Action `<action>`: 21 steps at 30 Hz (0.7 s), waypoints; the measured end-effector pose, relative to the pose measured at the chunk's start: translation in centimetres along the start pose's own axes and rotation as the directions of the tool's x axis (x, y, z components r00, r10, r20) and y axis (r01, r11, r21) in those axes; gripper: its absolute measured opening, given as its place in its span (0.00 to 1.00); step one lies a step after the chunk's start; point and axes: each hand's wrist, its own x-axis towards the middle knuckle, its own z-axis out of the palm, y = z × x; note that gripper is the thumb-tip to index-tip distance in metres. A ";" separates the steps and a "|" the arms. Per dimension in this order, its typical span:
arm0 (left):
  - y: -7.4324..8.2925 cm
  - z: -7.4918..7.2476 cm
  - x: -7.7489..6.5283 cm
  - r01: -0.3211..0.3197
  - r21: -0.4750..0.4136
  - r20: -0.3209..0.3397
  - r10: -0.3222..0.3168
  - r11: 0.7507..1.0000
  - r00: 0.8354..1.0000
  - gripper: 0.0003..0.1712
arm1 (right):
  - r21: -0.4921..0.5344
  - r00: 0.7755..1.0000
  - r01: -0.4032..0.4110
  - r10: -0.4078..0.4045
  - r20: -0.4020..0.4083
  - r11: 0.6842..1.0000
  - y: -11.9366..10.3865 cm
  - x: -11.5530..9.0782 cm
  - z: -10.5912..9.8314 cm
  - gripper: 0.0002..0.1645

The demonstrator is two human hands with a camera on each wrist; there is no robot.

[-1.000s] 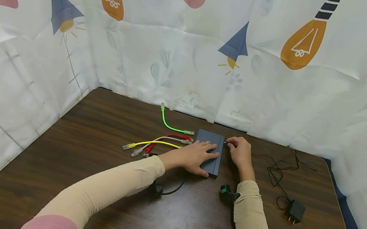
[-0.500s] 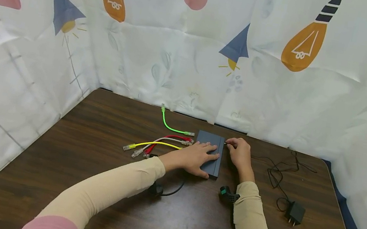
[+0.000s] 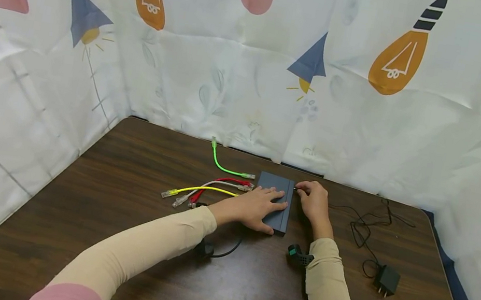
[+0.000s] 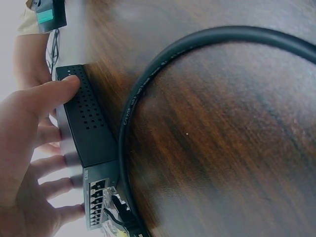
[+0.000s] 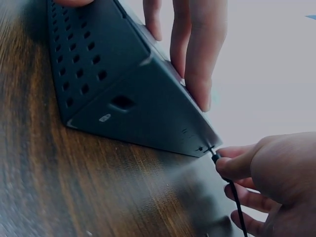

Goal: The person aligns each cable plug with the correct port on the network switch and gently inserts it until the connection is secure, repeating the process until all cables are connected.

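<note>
A dark blue-grey network switch [image 3: 266, 179] lies on the table. My left hand [image 3: 256, 208] rests on it with fingers spread over the top; its thumb [image 4: 71, 86] presses the perforated side in the left wrist view. A row of ports [image 4: 96, 205] shows at the switch's left end. My right hand [image 3: 314, 202] is at the opposite end. There, in the right wrist view, its thumb and fingertip pinch a thin black power plug [image 5: 216, 158], whose metal tip meets the end face near a small round socket. How deep the tip sits I cannot tell.
Green [image 3: 221, 167], yellow [image 3: 201, 187], red and grey network cables lie left of the switch. A black adapter [image 3: 387, 280] with its coiled cord [image 3: 362, 229] is at right. A thick black cable [image 4: 129, 98] curves near my left wrist. A curtain borders the table's back.
The head view has tilted up very slightly. Both hands and the switch keep their places, and the right hand still pinches the plug.
</note>
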 end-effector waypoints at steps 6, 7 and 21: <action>0.1 -0.2 0.3 -0.001 0.008 0.019 0.001 1.000 1.000 0.47 | -0.023 1.000 0.010 -0.010 -0.012 1.000 0.2 0.1 0.1 0.10; 0.1 -0.3 0.4 -0.004 0.012 0.022 0.004 1.000 1.000 0.47 | -0.027 1.000 0.011 -0.011 -0.015 1.000 0.2 0.1 0.0 0.10; 0.3 -0.9 0.2 0.010 0.026 0.063 -0.012 1.000 0.998 0.47 | -0.016 0.999 0.036 -0.037 -0.016 0.999 0.3 0.1 0.0 0.11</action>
